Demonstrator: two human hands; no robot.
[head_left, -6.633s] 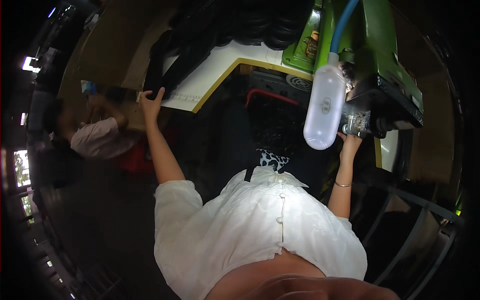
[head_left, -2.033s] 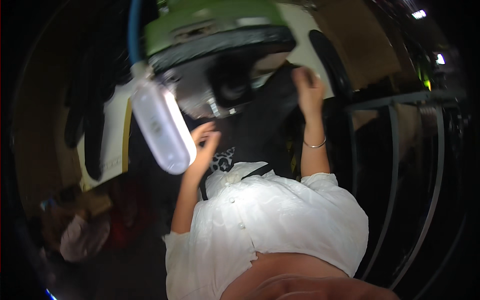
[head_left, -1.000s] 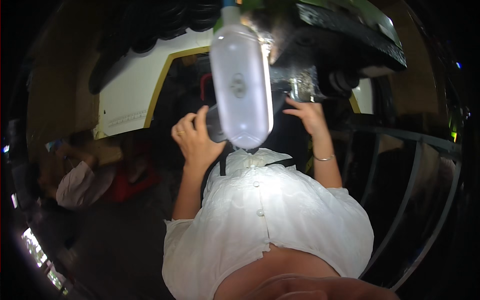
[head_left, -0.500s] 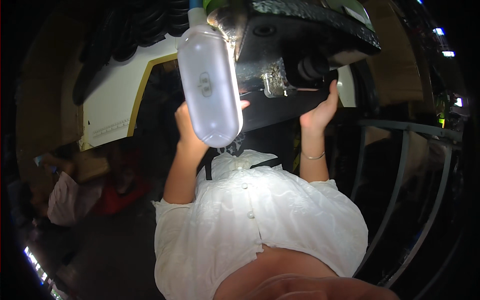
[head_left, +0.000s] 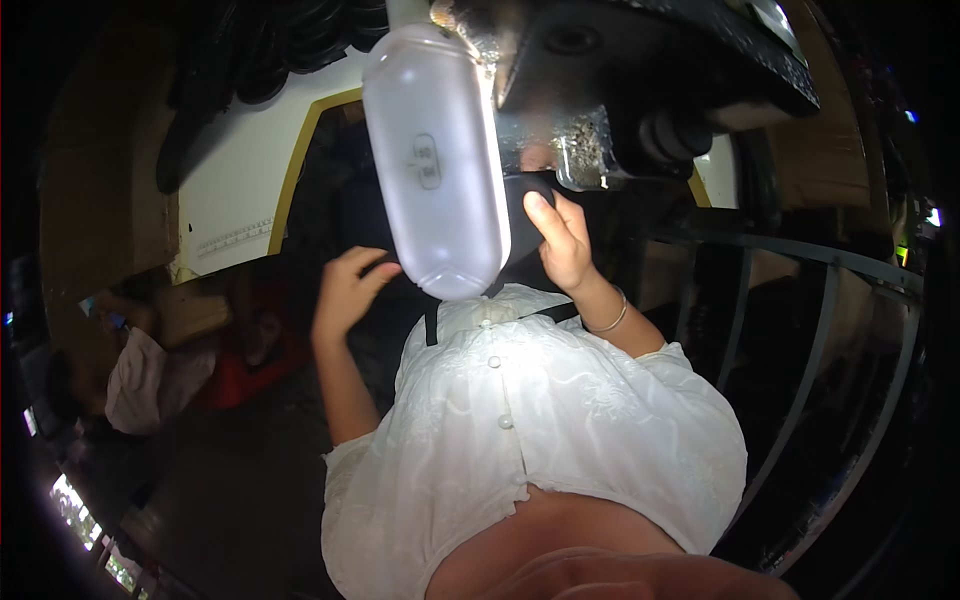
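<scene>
Hands (head_left: 562,245) near smooth translucent capsule bottle (head_left: 435,165), grip unclear.

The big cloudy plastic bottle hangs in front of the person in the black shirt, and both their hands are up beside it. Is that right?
Not quite. The head view shows the shirt is white, not black. The cloudy plastic bottle does hang in front, with the left hand and right hand raised beside it.

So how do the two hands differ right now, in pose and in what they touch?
The right hand is raised higher, fingers on a black part beside the translucent bottle; the left hand sits lower, curled, near the bottle's bottom. The right wrist wears a thin bangle; the left is bare. Both reach up.
</scene>
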